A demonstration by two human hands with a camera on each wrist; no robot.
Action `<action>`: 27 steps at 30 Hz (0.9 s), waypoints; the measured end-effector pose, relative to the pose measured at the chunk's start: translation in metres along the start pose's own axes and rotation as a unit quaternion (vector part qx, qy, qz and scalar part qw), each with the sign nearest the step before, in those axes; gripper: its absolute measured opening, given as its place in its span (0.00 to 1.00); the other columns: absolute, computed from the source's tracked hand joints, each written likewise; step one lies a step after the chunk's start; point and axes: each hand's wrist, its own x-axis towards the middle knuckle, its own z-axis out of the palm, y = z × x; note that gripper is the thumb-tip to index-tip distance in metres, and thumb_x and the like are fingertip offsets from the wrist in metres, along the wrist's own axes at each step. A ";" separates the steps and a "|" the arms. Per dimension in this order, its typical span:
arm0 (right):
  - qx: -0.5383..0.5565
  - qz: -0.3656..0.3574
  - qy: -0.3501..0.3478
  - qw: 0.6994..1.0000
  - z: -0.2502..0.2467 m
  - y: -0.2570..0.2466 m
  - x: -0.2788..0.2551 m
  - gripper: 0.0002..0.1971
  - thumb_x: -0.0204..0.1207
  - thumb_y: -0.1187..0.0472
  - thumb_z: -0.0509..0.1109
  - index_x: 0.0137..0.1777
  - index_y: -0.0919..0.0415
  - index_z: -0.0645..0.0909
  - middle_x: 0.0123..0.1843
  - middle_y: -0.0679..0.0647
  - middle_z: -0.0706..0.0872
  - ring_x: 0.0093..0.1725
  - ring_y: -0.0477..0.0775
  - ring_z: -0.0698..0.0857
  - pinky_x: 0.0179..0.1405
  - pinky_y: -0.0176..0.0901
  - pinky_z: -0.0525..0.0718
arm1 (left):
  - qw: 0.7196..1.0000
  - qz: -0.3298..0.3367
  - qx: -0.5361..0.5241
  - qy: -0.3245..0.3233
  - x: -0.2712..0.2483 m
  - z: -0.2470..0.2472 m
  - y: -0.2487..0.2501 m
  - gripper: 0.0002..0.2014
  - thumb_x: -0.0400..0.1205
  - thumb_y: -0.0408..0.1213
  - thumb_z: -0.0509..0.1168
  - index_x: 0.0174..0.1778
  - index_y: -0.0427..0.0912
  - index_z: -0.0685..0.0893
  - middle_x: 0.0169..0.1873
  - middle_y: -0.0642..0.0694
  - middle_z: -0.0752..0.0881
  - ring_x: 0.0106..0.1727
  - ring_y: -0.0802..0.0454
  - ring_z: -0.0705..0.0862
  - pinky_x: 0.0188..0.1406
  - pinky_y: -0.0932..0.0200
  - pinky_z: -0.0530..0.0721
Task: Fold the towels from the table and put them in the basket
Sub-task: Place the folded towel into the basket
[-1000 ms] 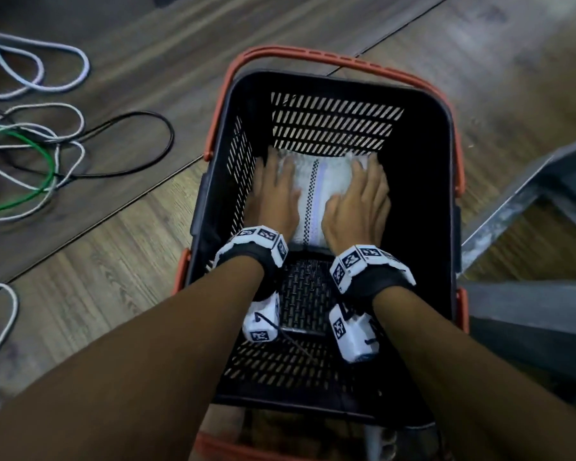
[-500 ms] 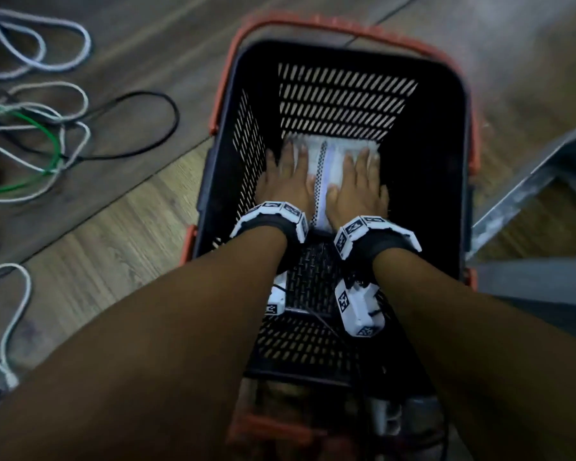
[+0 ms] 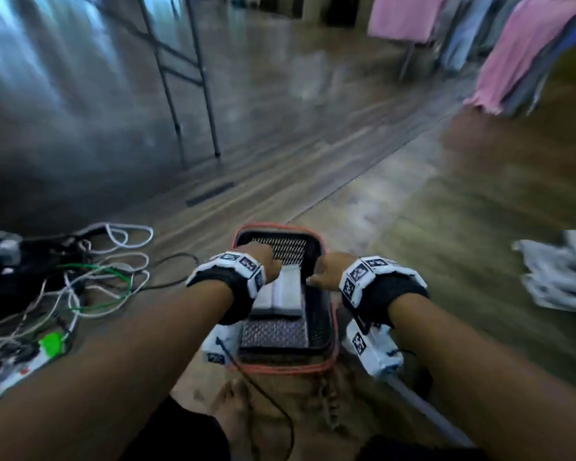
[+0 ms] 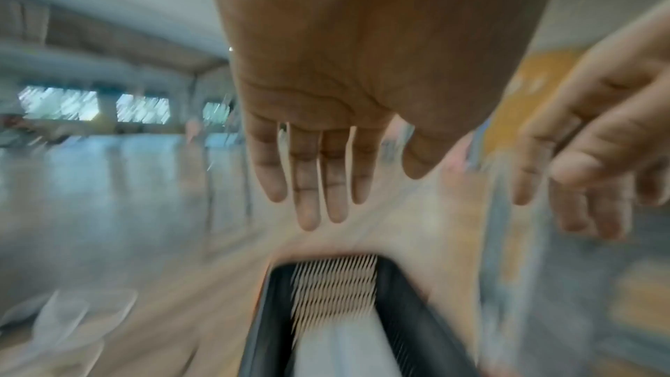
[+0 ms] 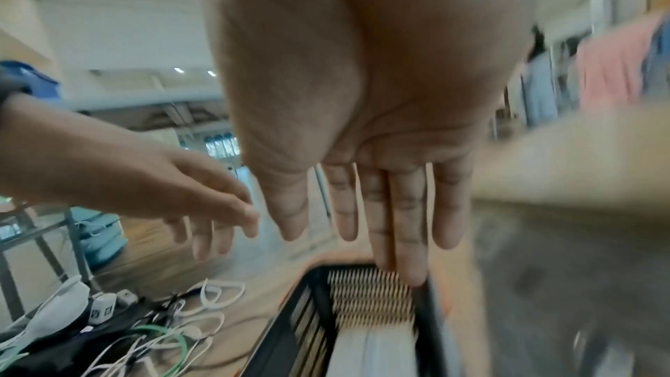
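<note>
Floor (image 3: 313,128): wood planks, much blurred in the head view.
Cables (image 3: 90,281): tangled at 9 o'clock of the basket, well apart from it.
Towels (image 3: 559,271): loose white heap at 3 o'clock, unfolded; whether a table lies under it cannot be told.
Basket (image 3: 323,314): black, orange-rimmed, set on the floor below both hands.
Folded towel (image 3: 280,294): laid flat on the basket bottom, toward 12 o'clock.
Left hand (image 4: 326,96): raised above the basket, fingers straight and slightly apart, nothing held.
Right hand (image 5: 370,125): likewise raised, fingers straight and apart, nothing held.
Risk: the remaining heap may be grabbed in a bunch and a poor fold produced; a dropped second towel could disturb the first.
</note>
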 end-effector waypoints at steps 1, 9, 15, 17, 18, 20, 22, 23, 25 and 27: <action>-0.010 0.001 0.017 1.000 -0.018 0.003 -0.028 0.19 0.77 0.47 0.66 0.49 0.67 0.82 0.49 0.64 0.86 0.48 0.64 0.85 0.45 0.46 0.79 | 0.999 0.029 -0.009 0.022 -0.017 -0.021 0.012 0.20 0.79 0.49 0.59 0.55 0.37 0.83 0.55 0.34 0.86 0.54 0.37 0.85 0.52 0.53 0.82; -0.120 0.101 0.125 0.980 -0.138 0.045 -0.237 0.24 0.81 0.49 0.62 0.62 0.73 0.79 0.63 0.67 0.83 0.62 0.65 0.82 0.62 0.52 0.79 | 0.971 0.179 0.034 0.154 -0.130 -0.156 0.144 0.20 0.83 0.50 0.56 0.54 0.37 0.82 0.43 0.38 0.81 0.43 0.43 0.79 0.39 0.58 0.71; -0.107 0.209 0.130 0.963 -0.152 0.110 -0.333 0.23 0.82 0.51 0.61 0.60 0.73 0.80 0.60 0.66 0.85 0.59 0.65 0.82 0.58 0.50 0.78 | 0.939 0.285 0.065 0.183 -0.161 -0.165 0.232 0.17 0.83 0.52 0.57 0.59 0.44 0.79 0.57 0.41 0.83 0.56 0.43 0.81 0.40 0.60 0.67; -0.090 0.249 0.108 0.958 -0.145 0.135 -0.350 0.22 0.83 0.51 0.60 0.56 0.72 0.81 0.55 0.63 0.85 0.53 0.61 0.82 0.52 0.46 0.77 | 0.929 0.317 0.079 0.175 -0.159 -0.155 0.257 0.18 0.83 0.51 0.57 0.61 0.43 0.78 0.58 0.41 0.84 0.58 0.43 0.80 0.41 0.60 0.66; -0.077 0.268 0.100 0.955 -0.141 0.148 -0.357 0.22 0.83 0.52 0.59 0.55 0.73 0.81 0.52 0.63 0.84 0.48 0.59 0.80 0.47 0.44 0.75 | 0.925 0.330 0.086 0.165 -0.156 -0.149 0.268 0.18 0.83 0.51 0.57 0.61 0.43 0.78 0.57 0.42 0.84 0.58 0.42 0.81 0.43 0.60 0.69; -0.051 0.298 0.086 0.950 -0.129 0.174 -0.366 0.22 0.84 0.53 0.58 0.58 0.75 0.81 0.55 0.68 0.85 0.47 0.60 0.81 0.46 0.46 0.75 | 0.921 0.352 0.095 0.138 -0.145 -0.132 0.289 0.18 0.83 0.52 0.57 0.61 0.44 0.78 0.55 0.42 0.85 0.57 0.42 0.82 0.50 0.56 0.78; -0.027 0.321 0.060 0.945 -0.113 0.206 -0.373 0.21 0.84 0.52 0.58 0.54 0.71 0.83 0.54 0.67 0.85 0.50 0.63 0.84 0.50 0.49 0.78 | 0.916 0.373 0.102 0.111 -0.132 -0.112 0.312 0.17 0.83 0.52 0.57 0.60 0.44 0.79 0.53 0.44 0.86 0.56 0.43 0.82 0.55 0.51 0.80; -0.011 0.337 0.054 0.940 -0.103 0.222 -0.375 0.19 0.83 0.51 0.59 0.51 0.67 0.84 0.52 0.64 0.85 0.50 0.60 0.84 0.50 0.47 0.77 | 0.914 0.380 0.102 0.099 -0.124 -0.101 0.323 0.17 0.83 0.52 0.57 0.59 0.45 0.79 0.53 0.45 0.86 0.56 0.44 0.82 0.56 0.51 0.78; 0.032 0.377 0.069 0.923 -0.078 0.256 -0.377 0.17 0.82 0.50 0.61 0.59 0.63 0.82 0.59 0.59 0.84 0.59 0.58 0.83 0.53 0.42 0.75 | 0.917 0.385 0.085 0.061 -0.107 -0.077 0.349 0.16 0.83 0.53 0.55 0.56 0.47 0.80 0.55 0.48 0.84 0.55 0.46 0.80 0.57 0.51 0.74; 0.076 0.395 0.079 0.912 -0.050 0.289 -0.375 0.19 0.81 0.50 0.62 0.63 0.62 0.82 0.64 0.58 0.83 0.63 0.58 0.81 0.57 0.42 0.75 | 0.917 0.395 0.059 0.015 -0.090 -0.049 0.375 0.16 0.83 0.53 0.55 0.54 0.47 0.81 0.57 0.46 0.83 0.55 0.46 0.79 0.57 0.50 0.75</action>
